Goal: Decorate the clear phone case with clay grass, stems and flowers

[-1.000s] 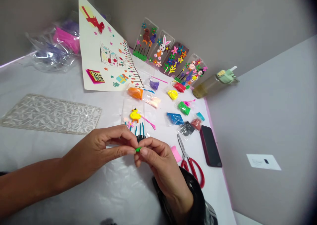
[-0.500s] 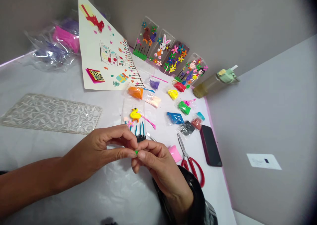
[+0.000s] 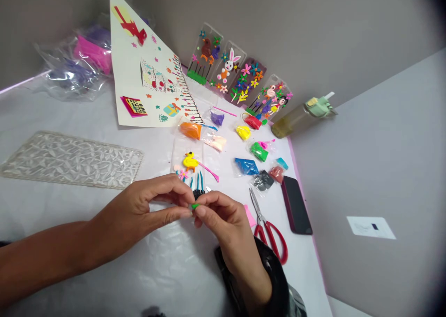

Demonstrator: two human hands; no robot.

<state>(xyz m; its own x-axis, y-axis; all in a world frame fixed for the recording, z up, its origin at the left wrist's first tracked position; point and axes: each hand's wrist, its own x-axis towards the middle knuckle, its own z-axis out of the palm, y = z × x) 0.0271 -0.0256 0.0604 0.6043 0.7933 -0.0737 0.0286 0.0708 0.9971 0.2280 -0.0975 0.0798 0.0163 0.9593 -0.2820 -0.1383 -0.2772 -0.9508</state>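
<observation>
A small piece of green clay (image 3: 194,206) is pinched between my two hands. My left hand (image 3: 156,201) has thumb and fingertips closed at its left side. My right hand (image 3: 221,214) presses it from the right between thumb and forefinger. Just beyond them lies a clear phone case (image 3: 177,148) bearing a yellow clay duck (image 3: 190,161), a pink flower and several teal stems over a black patch. The hands cover its lower part. A pink modelling tool (image 3: 210,172) lies beside the duck, with one end over the case.
Red-handled scissors (image 3: 275,238) and a phone (image 3: 297,205) lie to the right. Several clay packets, such as the blue one (image 3: 245,166), spread behind. A bottle (image 3: 296,119), decorated cases (image 3: 228,68) and a card (image 3: 128,75) stand at the back; a textured sheet (image 3: 73,159) lies left.
My right hand has shifted slightly up and right and turned a little. The green clay has risen slightly and shows more between the fingertips. My left hand has barely moved.
</observation>
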